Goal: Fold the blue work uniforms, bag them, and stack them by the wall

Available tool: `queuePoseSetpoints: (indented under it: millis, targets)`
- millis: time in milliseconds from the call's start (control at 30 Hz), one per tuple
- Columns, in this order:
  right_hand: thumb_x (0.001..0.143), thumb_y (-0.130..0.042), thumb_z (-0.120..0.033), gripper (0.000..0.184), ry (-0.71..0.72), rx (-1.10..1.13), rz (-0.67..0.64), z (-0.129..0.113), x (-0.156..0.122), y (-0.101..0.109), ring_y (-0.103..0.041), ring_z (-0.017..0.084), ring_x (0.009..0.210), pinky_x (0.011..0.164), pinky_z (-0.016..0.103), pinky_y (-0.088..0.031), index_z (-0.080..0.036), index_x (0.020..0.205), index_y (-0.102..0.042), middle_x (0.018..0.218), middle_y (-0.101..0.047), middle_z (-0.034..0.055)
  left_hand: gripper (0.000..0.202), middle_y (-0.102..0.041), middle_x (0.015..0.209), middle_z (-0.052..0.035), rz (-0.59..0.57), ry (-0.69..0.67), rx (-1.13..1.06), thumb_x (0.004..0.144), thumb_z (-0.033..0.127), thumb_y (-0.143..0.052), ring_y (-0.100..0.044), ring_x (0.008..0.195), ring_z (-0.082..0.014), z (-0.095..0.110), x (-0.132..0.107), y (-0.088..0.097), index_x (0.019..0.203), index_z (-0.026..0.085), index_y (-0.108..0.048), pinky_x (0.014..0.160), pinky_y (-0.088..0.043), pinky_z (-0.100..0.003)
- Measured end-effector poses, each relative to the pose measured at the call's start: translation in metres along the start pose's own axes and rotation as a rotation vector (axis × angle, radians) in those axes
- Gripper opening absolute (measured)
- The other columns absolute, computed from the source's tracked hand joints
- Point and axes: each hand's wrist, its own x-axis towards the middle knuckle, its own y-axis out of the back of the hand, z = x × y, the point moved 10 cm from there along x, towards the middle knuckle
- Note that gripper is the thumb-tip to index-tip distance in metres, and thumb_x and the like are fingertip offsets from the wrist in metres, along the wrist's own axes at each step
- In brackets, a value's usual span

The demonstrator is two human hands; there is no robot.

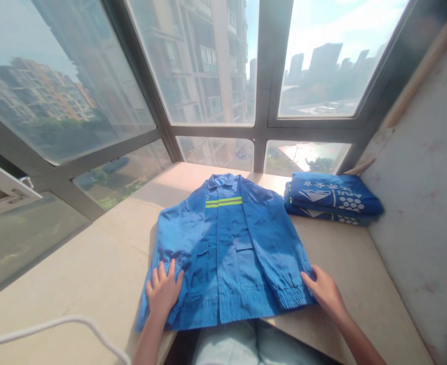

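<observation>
A blue work jacket (227, 263) lies face up and spread out, its collar toward the windows and its hem toward me. Two yellow-green stripes cross its chest, and flap pockets show on the front. Both sleeves are laid down along the front panels. My left hand (164, 289) rests on the sleeve at the left, fingers spread flat on the cloth. At the lower right side edge, by the elastic cuff, my right hand (325, 289) holds the jacket with its thumb on top; its other fingers are partly hidden.
Folded blue garments (333, 197) with white print are stacked at the back right, beside the wall (424, 203). A white cable (67, 320) curves across the pale tabletop (94, 268) at lower left. Windows enclose the far side, and an open white-framed panel (6, 182) juts in at left.
</observation>
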Motion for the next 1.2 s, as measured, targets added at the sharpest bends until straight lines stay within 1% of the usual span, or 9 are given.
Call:
queuePoseSetpoints:
  millis: [200, 367, 567, 733, 867, 967, 1067, 1133, 1200]
  targets:
    - [0.076, -0.047, -0.046, 0.031, -0.06, 0.119, 0.032, -0.024, 0.024, 0.003, -0.068, 0.025, 0.083, 0.073, 0.031, -0.047, -0.02, 0.088, -0.061, 0.086, -0.072, 0.0083, 0.057, -0.046, 0.151, -0.0219, -0.009, 0.019, -0.023, 0.099, 0.048, -0.043, -0.043, 0.135, -0.042, 0.0, 0.016, -0.003, 0.149, 0.022, -0.052, 0.103, -0.039, -0.062]
    - [0.071, -0.051, -0.044, 0.043, 0.001, 0.222, 0.064, -0.036, 0.048, 0.009, -0.069, 0.028, 0.091, 0.081, 0.034, -0.049, -0.017, 0.101, -0.066, 0.096, -0.074, 0.0105, 0.055, -0.051, 0.148, -0.017, -0.031, 0.02, -0.078, 0.099, 0.051, -0.042, -0.046, 0.132, -0.0418, 0.005, 0.031, 0.003, 0.146, 0.022, -0.053, 0.102, -0.04, -0.062]
    - [0.07, -0.056, -0.053, 0.051, -0.011, 0.28, 0.048, -0.026, 0.058, 0.003, -0.07, 0.031, 0.094, 0.087, 0.04, -0.052, -0.015, 0.102, -0.068, 0.099, -0.075, 0.0128, 0.059, -0.044, 0.154, -0.0221, -0.099, 0.064, -0.14, 0.099, 0.05, -0.04, -0.041, 0.139, -0.0424, 0.009, 0.045, 0.001, 0.148, 0.019, -0.051, 0.108, -0.035, -0.064]
    - [0.066, -0.067, -0.056, 0.064, -0.089, 0.55, 0.006, -0.017, 0.054, -0.002, -0.071, 0.032, 0.104, 0.093, 0.042, -0.054, -0.014, 0.114, -0.066, 0.114, -0.074, 0.0154, 0.057, -0.044, 0.155, -0.0165, -0.176, 0.144, -0.316, 0.097, 0.051, -0.044, -0.04, 0.142, -0.0372, -0.006, 0.054, -0.006, 0.144, 0.02, -0.054, 0.112, -0.035, -0.06]
    - [0.068, -0.069, -0.061, 0.06, -0.143, 0.71, -0.124, -0.024, 0.045, -0.011, -0.072, 0.034, 0.103, 0.088, 0.042, -0.057, -0.014, 0.106, -0.07, 0.109, -0.076, 0.0147, 0.047, -0.049, 0.151, -0.0186, -0.022, 0.126, -0.456, 0.095, 0.037, -0.045, -0.041, 0.141, -0.0375, 0.002, 0.057, 0.02, 0.13, 0.011, -0.062, 0.114, -0.035, -0.058]
    - [0.065, -0.069, -0.06, 0.061, -0.058, 0.575, -0.068, -0.033, 0.042, -0.001, -0.07, 0.035, 0.104, 0.092, 0.045, -0.054, -0.015, 0.107, -0.071, 0.109, -0.076, 0.0131, 0.041, -0.064, 0.13, -0.0168, 0.157, -0.007, -0.774, 0.096, 0.031, -0.038, -0.057, 0.126, -0.0285, 0.058, 0.04, 0.063, 0.118, 0.01, -0.066, 0.112, -0.043, -0.046]
    - [0.066, -0.068, -0.056, 0.067, 0.004, 0.407, 0.037, -0.046, 0.038, 0.012, -0.067, 0.035, 0.109, 0.099, 0.048, -0.05, -0.015, 0.119, -0.067, 0.116, -0.073, 0.0142, 0.035, -0.071, 0.114, -0.0103, -0.053, -0.253, -1.124, 0.098, 0.034, -0.041, -0.068, 0.104, -0.0227, 0.171, 0.004, 0.094, 0.115, 0.018, -0.066, 0.096, -0.055, -0.038]
    - [0.07, -0.067, -0.057, 0.065, 0.018, 0.412, 0.025, -0.058, 0.036, 0.016, -0.066, 0.034, 0.109, 0.098, 0.046, -0.05, -0.016, 0.12, -0.066, 0.116, -0.073, 0.0135, 0.039, -0.068, 0.124, -0.0111, -0.2, -0.518, -1.189, 0.096, 0.034, -0.048, -0.067, 0.11, -0.0231, 0.259, -0.034, 0.119, 0.129, 0.019, -0.06, 0.099, -0.053, -0.038]
    - [0.075, -0.065, -0.064, 0.061, -0.007, 0.527, -0.028, -0.068, 0.035, 0.017, -0.068, 0.031, 0.105, 0.091, 0.041, -0.053, -0.018, 0.115, -0.068, 0.112, -0.074, 0.0111, 0.063, -0.059, 0.138, -0.0163, -0.278, -0.713, -1.143, 0.088, 0.04, -0.065, -0.058, 0.126, -0.0306, 0.326, -0.072, 0.135, 0.145, 0.018, -0.048, 0.108, -0.047, -0.044]
